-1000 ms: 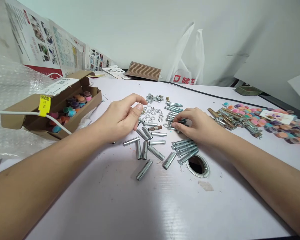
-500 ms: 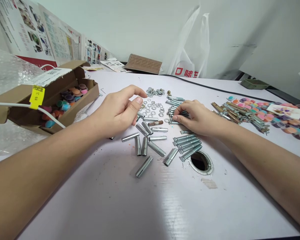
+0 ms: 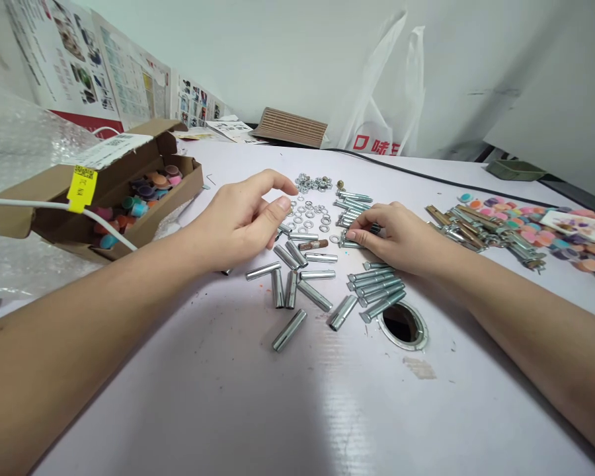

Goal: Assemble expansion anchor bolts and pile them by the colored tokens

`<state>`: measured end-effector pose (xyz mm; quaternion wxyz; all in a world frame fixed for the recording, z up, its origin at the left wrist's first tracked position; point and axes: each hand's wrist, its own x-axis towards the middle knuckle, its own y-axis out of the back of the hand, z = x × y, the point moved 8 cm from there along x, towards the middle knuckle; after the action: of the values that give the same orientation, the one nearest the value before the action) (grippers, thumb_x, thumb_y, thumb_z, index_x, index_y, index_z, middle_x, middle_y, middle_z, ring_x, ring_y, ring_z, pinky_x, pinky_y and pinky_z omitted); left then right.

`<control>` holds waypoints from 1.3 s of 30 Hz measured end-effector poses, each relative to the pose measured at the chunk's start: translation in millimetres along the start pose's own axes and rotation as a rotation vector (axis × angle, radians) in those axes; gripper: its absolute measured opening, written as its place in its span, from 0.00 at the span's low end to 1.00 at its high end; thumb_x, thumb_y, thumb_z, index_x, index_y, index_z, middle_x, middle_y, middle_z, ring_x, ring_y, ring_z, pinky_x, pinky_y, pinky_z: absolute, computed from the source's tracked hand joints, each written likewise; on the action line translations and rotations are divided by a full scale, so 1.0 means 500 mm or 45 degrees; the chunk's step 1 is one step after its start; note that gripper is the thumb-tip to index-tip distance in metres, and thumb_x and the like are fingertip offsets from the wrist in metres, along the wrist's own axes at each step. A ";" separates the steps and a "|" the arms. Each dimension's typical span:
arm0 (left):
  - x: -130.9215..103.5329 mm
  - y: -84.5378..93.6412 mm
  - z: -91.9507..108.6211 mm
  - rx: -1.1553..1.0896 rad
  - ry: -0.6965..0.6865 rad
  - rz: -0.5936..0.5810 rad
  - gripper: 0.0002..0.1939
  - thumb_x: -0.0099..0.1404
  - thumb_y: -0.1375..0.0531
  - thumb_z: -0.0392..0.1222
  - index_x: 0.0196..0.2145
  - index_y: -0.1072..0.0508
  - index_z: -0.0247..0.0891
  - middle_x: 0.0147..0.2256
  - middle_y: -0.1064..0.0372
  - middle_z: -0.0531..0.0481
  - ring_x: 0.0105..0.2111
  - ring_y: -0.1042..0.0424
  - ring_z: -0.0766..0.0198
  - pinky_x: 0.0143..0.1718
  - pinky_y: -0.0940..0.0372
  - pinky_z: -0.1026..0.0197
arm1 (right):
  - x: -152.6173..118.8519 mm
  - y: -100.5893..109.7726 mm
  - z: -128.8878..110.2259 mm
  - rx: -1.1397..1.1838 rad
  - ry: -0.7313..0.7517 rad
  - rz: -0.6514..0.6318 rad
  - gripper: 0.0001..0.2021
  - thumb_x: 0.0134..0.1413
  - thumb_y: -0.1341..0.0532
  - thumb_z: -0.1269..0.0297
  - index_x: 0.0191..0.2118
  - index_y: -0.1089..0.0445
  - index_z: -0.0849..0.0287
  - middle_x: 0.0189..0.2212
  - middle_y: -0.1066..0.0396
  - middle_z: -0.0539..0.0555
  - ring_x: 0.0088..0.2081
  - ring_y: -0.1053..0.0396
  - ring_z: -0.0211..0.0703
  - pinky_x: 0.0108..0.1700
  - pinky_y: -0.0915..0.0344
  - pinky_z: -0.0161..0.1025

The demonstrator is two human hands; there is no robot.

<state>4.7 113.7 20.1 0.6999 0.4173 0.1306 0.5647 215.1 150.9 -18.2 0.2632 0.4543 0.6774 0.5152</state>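
My left hand [image 3: 248, 215] hovers with thumb and fingers apart, holding nothing, just left of the scattered washers [image 3: 305, 215]. Fingers bent, my right hand [image 3: 394, 235] rests on the upper group of silver bolts [image 3: 352, 198], its thumb and fingertips closed on one bolt. Nearer the front lies a second group of bolts [image 3: 379, 291]. Several silver sleeves [image 3: 290, 329] lie loose between and below the hands, beside a rusty brown piece [image 3: 313, 244]. Behind the washers sits a cluster of nuts [image 3: 315, 182].
An open cardboard box [image 3: 186, 192] of coloured caps stands at left. Assembled anchor bolts [image 3: 476, 228] and a pile of coloured caps [image 3: 535, 231] lie at right. A round hole [image 3: 404, 325] opens in the table. A black cable [image 3: 426, 173] crosses the back.
The whole view has shifted slightly, so things appear a little further right. Both hands keep nearly the same pose and place over the parts.
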 end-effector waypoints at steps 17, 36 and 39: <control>0.001 0.012 -0.009 -0.061 -0.005 0.061 0.15 0.72 0.48 0.49 0.51 0.30 0.41 0.19 0.31 0.56 0.19 0.36 0.64 0.26 0.41 0.59 | -0.005 0.066 0.004 0.088 0.103 0.310 0.09 0.65 0.45 0.57 0.40 0.33 0.55 0.31 0.29 0.54 0.31 0.35 0.43 0.35 0.40 0.42; 0.027 -0.013 -0.028 -0.617 0.078 -0.035 0.13 0.70 0.40 0.48 0.43 0.25 0.34 0.37 0.23 0.45 0.34 0.27 0.65 0.37 0.35 0.63 | 0.121 0.054 -0.215 0.587 0.204 -0.003 0.15 0.59 0.39 0.58 0.26 0.27 0.62 0.20 0.34 0.52 0.21 0.47 0.32 0.25 0.48 0.37; 0.029 0.003 -0.050 -0.417 0.178 0.090 0.13 0.70 0.42 0.46 0.43 0.23 0.35 0.38 0.22 0.46 0.30 0.30 0.66 0.32 0.37 0.62 | 0.122 0.058 -0.205 0.597 0.248 0.097 0.12 0.61 0.41 0.60 0.33 0.24 0.62 0.24 0.31 0.53 0.24 0.41 0.35 0.28 0.45 0.37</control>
<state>-7.9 137.4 10.0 0.7275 0.2618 0.0707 0.6303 113.3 159.7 49.7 0.0645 0.4762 0.7831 0.3948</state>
